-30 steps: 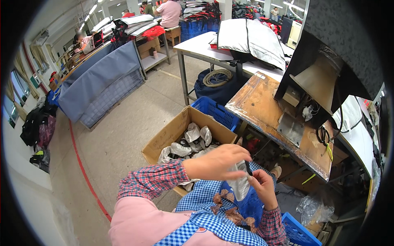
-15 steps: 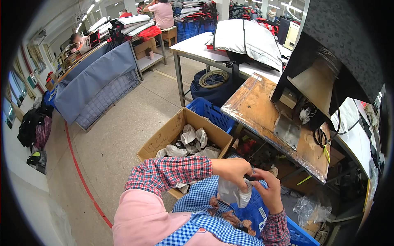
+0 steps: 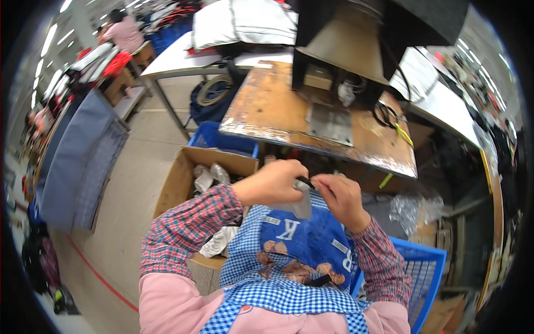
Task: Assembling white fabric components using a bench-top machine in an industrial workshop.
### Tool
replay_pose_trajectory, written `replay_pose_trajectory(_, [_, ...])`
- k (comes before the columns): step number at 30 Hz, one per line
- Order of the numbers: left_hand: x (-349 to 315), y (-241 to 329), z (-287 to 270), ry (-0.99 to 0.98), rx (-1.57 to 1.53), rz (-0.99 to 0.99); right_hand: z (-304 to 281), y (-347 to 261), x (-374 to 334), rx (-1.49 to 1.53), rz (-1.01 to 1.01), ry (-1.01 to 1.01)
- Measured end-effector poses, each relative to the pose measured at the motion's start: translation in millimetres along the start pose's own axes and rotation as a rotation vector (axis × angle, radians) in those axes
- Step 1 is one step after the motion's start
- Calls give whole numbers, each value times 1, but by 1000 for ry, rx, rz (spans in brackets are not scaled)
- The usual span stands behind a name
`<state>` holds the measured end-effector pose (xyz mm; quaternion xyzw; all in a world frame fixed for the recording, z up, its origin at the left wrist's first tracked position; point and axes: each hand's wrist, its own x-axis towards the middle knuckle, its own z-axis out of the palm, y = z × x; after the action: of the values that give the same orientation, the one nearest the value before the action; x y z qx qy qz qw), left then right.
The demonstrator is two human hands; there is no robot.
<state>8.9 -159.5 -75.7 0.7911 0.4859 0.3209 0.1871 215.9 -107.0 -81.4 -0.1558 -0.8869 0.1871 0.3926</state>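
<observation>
In front of my chest, my left hand [image 3: 275,182] is closed on a small pale grey fabric piece [image 3: 300,207], which hangs below the fingers. A short black strip [image 3: 305,182] runs from it across the gap to my right hand [image 3: 340,196]. The thumb and fingers of my right hand pinch the strip's near end. What the piece is as a whole cannot be made out, since my left hand covers much of it. Below both hands is my blue checked apron [image 3: 245,234] with a blue printed front.
At my left stands an open cardboard box [image 3: 173,179] with similar pale pieces. A blue basket [image 3: 431,261] is by my right side, another blue crate [image 3: 208,133] behind the box. Ahead is a worn wooden table [image 3: 261,100] carrying a dark machine with a metal hood [image 3: 345,44].
My view has turned to the right. Both hands have drawn higher and a little apart, with the black strip now showing between them. The pale piece still hangs from my left hand.
</observation>
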Motion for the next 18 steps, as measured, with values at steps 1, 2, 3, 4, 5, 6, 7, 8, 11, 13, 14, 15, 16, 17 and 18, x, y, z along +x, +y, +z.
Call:
replay_pose_trajectory(1, [8,1,-8,-69,-72,-75,-1,6,2,-26,31,14])
replay_pose_trajectory(2, [18,5,-15,-138,-140,-154,-2,13,4,-28,26,46])
replay_pose_trajectory(3, [26,4,-21,-151,-154,-141,-2,18,7,-24,16,71])
replay_pose_trajectory(4, [34,6,-25,-183,-206,-191,-5,22,10,-38,34,77])
replay_pose_trajectory(5, [44,9,-30,-211,-227,-256,-7,26,13,-57,43,95])
replay_pose_trajectory(6, [52,8,-35,-234,-246,-324,-10,30,17,-72,46,108])
replay_pose_trajectory(7, [61,4,-36,-225,-297,-300,-13,34,20,-98,64,124])
replay_pose_trajectory(8, [66,1,-42,-274,-343,-381,-16,40,22,-90,102,141])
replay_pose_trajectory(11, [81,-12,-49,-190,-415,-458,-28,55,26,-74,226,167])
replay_pose_trajectory(13, [89,-25,-51,-201,-444,-438,-35,64,28,107,388,187])
replay_pose_trajectory(14, [91,-29,-50,-213,-421,-424,-36,64,27,105,388,190])
replay_pose_trajectory(15, [93,-31,-48,-220,-430,-423,-35,64,28,64,315,193])
replay_pose_trajectory(16, [96,-33,-46,-278,-403,-411,-33,64,30,23,241,194])
replay_pose_trajectory(17, [98,-34,-44,-335,-375,-399,-31,63,32,19,251,190])
replay_pose_trajectory(18, [101,-31,-42,-339,-377,-398,-30,60,34,18,208,149])
